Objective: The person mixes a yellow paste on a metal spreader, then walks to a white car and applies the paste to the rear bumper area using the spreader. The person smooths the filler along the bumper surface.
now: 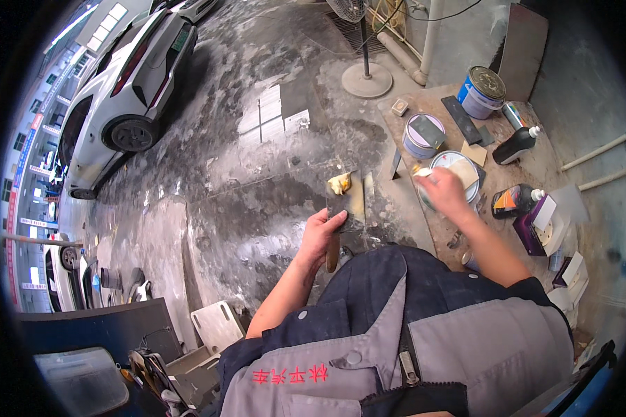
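In front of my body, my left hand (pixel 320 236) is closed round a putty knife; its wooden handle (pixel 333 254) points back toward me. A lump of pale putty (pixel 339 183) with a yellow streak sits near the far end of the wide blade (pixel 348 204). My right hand (pixel 442 189) is closed over the workbench on a small white thing with a yellow tip (pixel 420 171), whose kind I cannot make out. Just beneath that hand is a round tin (pixel 477 182), partly hidden, with a flat beige piece (pixel 464 171) on top.
On the workbench (pixel 424 215) stand a purple-labelled tin (pixel 424 136), a blue tin (pixel 481 93), a black bottle (pixel 516 146), another dark bottle (pixel 513 201) and a dark sanding block (pixel 460 118). A fan stand (pixel 366 80) is beyond. A white car (pixel 122 90) is parked far left.
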